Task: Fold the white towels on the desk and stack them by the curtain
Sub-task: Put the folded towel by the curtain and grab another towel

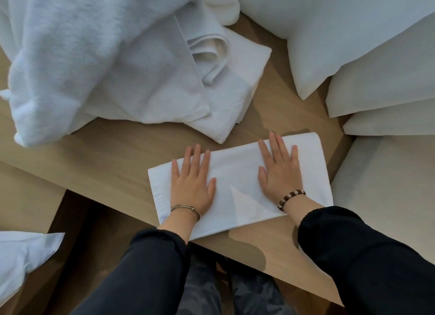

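Our hands: the left hand [191, 180] and the right hand [280, 171] both lie flat, fingers straight and slightly spread, palms pressing down. Neither grips anything.
Towel in hand: the folded white towel [235, 171] sits directly under both palms, a neat rectangle reaching the near edge of the desk [106, 154].
Step, as we judge it: smoothing a finished fold. It may want one more fold before stacking.
Done so far: this one towel is folded. The flat towel [237, 90] beyond our hands, partly under the heap, looks folded too, though we cannot be sure.
Left to do: the rumpled heap of towels [70, 55] beyond the left hand awaits folding. We see no stack, and cannot make out the curtain.
Beyond the right hand: pillows [353, 43].
Progress: early, in our judgement.
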Action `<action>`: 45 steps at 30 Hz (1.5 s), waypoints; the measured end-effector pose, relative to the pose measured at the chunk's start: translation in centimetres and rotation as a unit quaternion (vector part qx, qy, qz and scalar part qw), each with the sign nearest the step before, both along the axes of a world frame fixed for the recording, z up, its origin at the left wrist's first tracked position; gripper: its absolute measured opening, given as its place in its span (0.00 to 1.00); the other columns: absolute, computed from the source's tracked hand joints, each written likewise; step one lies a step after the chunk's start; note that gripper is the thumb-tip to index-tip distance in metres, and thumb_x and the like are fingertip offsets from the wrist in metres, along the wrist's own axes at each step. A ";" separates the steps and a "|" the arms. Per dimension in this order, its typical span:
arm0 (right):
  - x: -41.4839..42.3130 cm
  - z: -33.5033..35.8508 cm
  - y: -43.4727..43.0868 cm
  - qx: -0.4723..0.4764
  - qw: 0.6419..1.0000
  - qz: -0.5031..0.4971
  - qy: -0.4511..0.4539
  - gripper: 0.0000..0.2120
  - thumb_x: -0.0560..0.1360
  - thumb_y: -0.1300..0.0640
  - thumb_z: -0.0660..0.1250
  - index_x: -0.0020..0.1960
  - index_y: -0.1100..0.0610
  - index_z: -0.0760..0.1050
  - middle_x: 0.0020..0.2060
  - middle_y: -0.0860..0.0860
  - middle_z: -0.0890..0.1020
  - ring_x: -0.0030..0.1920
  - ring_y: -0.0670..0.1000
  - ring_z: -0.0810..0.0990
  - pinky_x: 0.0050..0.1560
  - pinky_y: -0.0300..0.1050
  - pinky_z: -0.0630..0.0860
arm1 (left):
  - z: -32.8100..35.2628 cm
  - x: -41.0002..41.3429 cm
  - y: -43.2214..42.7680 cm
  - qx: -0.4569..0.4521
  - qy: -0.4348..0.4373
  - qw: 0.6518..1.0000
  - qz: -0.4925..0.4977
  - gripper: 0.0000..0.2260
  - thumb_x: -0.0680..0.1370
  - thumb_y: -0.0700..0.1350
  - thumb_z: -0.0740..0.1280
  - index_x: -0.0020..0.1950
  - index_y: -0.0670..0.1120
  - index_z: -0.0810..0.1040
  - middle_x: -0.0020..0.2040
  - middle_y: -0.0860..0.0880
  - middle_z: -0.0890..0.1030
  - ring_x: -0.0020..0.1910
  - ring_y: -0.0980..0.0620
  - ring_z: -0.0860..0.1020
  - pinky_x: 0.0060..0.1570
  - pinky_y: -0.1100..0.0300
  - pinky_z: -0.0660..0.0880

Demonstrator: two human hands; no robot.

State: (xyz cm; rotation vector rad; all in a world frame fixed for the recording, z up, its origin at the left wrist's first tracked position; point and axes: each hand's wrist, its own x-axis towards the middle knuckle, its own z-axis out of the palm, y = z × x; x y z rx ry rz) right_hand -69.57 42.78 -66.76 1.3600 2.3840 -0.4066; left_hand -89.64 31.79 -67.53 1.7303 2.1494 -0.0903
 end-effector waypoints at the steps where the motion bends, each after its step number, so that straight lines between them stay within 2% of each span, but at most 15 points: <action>1: 0.2 0.0 0.0 0.003 1.000 -0.003 0.014 0.31 0.75 0.49 0.47 0.76 0.57 0.55 0.76 0.58 0.53 0.75 0.56 0.49 0.72 0.60 0.43 | -0.1 -0.4 -0.4 0.012 0.005 1.000 0.001 0.28 0.76 0.54 0.53 0.74 0.44 0.63 0.74 0.41 0.64 0.73 0.42 0.59 0.69 0.41 0.50; 6: 1.5 -0.4 0.1 0.028 0.999 -0.027 0.037 0.31 0.74 0.50 0.49 0.75 0.59 0.58 0.75 0.58 0.56 0.75 0.56 0.51 0.71 0.59 0.43 | 0.3 -0.9 -1.0 0.002 0.021 1.000 -0.011 0.28 0.75 0.53 0.52 0.73 0.44 0.66 0.73 0.41 0.65 0.72 0.40 0.62 0.66 0.36 0.58; 13: 1.7 -0.8 1.2 0.052 0.997 -0.016 0.060 0.30 0.74 0.50 0.49 0.75 0.58 0.58 0.75 0.58 0.57 0.75 0.56 0.52 0.72 0.60 0.44 | 0.2 -0.2 -0.3 -0.012 0.037 0.999 0.000 0.28 0.75 0.54 0.51 0.73 0.45 0.65 0.73 0.41 0.65 0.72 0.39 0.63 0.66 0.35 0.57; 16: 1.8 -0.7 2.9 0.053 0.997 -0.001 0.061 0.31 0.74 0.50 0.48 0.75 0.58 0.57 0.76 0.58 0.55 0.76 0.56 0.51 0.72 0.57 0.40 | 0.1 0.6 0.4 -0.038 0.041 0.998 0.023 0.29 0.76 0.55 0.47 0.76 0.46 0.58 0.76 0.43 0.59 0.75 0.42 0.57 0.69 0.37 0.50; 19: 2.6 -0.1 5.0 0.059 0.998 -0.025 0.009 0.31 0.75 0.47 0.43 0.77 0.55 0.51 0.77 0.56 0.51 0.76 0.55 0.46 0.73 0.54 0.36 | -0.2 1.2 1.1 -0.065 0.029 0.997 0.038 0.29 0.78 0.56 0.44 0.78 0.49 0.47 0.78 0.46 0.49 0.77 0.45 0.47 0.70 0.40 0.40; 22: 3.0 1.7 5.5 0.061 0.997 -0.041 -0.028 0.30 0.77 0.46 0.44 0.77 0.54 0.48 0.77 0.56 0.48 0.76 0.55 0.44 0.72 0.56 0.37 | 1.3 1.2 1.3 -0.076 0.001 0.996 0.048 0.29 0.79 0.55 0.49 0.78 0.47 0.46 0.78 0.45 0.44 0.77 0.46 0.43 0.70 0.40 0.40; 24: 2.1 3.9 5.1 0.060 0.997 -0.047 -0.025 0.29 0.79 0.48 0.48 0.77 0.56 0.48 0.77 0.57 0.47 0.76 0.55 0.44 0.72 0.57 0.38 | 3.6 1.3 1.4 -0.059 -0.013 0.997 0.046 0.29 0.79 0.53 0.52 0.78 0.46 0.48 0.78 0.44 0.45 0.77 0.45 0.44 0.71 0.39 0.43; 28: -1.7 9.8 4.5 0.042 0.998 -0.036 0.036 0.30 0.79 0.50 0.53 0.78 0.55 0.47 0.77 0.55 0.45 0.76 0.53 0.42 0.72 0.56 0.37 | 10.2 0.6 3.2 0.000 -0.030 0.999 0.020 0.29 0.79 0.50 0.59 0.77 0.45 0.54 0.78 0.43 0.50 0.77 0.44 0.48 0.71 0.39 0.49; 32: -6.5 15.9 5.3 0.052 0.991 -0.053 0.109 0.31 0.79 0.51 0.56 0.77 0.56 0.48 0.77 0.55 0.47 0.77 0.53 0.44 0.73 0.58 0.41 | 16.8 -2.7 5.9 0.054 -0.009 0.999 0.001 0.29 0.77 0.47 0.62 0.76 0.45 0.58 0.77 0.43 0.54 0.76 0.43 0.52 0.70 0.38 0.52; 36: -12.4 20.0 6.7 0.075 0.985 -0.056 0.145 0.31 0.78 0.51 0.56 0.77 0.58 0.50 0.77 0.56 0.49 0.77 0.54 0.46 0.73 0.59 0.44 | 20.7 -7.9 8.4 0.073 0.021 0.997 0.014 0.31 0.76 0.42 0.58 0.78 0.48 0.51 0.78 0.45 0.47 0.77 0.46 0.44 0.72 0.40 0.44; 39: -17.1 21.6 7.1 0.076 0.981 -0.064 0.166 0.31 0.78 0.51 0.57 0.77 0.58 0.51 0.77 0.57 0.50 0.76 0.54 0.48 0.73 0.58 0.45 | 22.0 -12.3 9.4 0.059 0.024 0.996 0.065 0.34 0.74 0.40 0.58 0.78 0.49 0.48 0.78 0.45 0.45 0.77 0.46 0.42 0.72 0.41 0.44; 42: -21.4 22.2 7.5 0.045 0.973 -0.101 0.203 0.32 0.78 0.51 0.59 0.77 0.57 0.49 0.77 0.55 0.50 0.76 0.53 0.48 0.73 0.55 0.45 | 21.6 -17.3 10.4 0.022 0.017 0.994 0.109 0.36 0.74 0.43 0.60 0.78 0.51 0.44 0.78 0.46 0.42 0.76 0.46 0.41 0.72 0.43 0.45; 45: -25.2 21.9 7.9 -0.040 0.944 -0.171 0.278 0.34 0.78 0.51 0.60 0.77 0.56 0.47 0.77 0.53 0.47 0.76 0.51 0.47 0.73 0.46 0.46 | 20.6 -21.5 10.9 -0.012 -0.016 0.987 0.159 0.39 0.76 0.51 0.65 0.77 0.51 0.41 0.78 0.46 0.43 0.76 0.47 0.44 0.71 0.41 0.51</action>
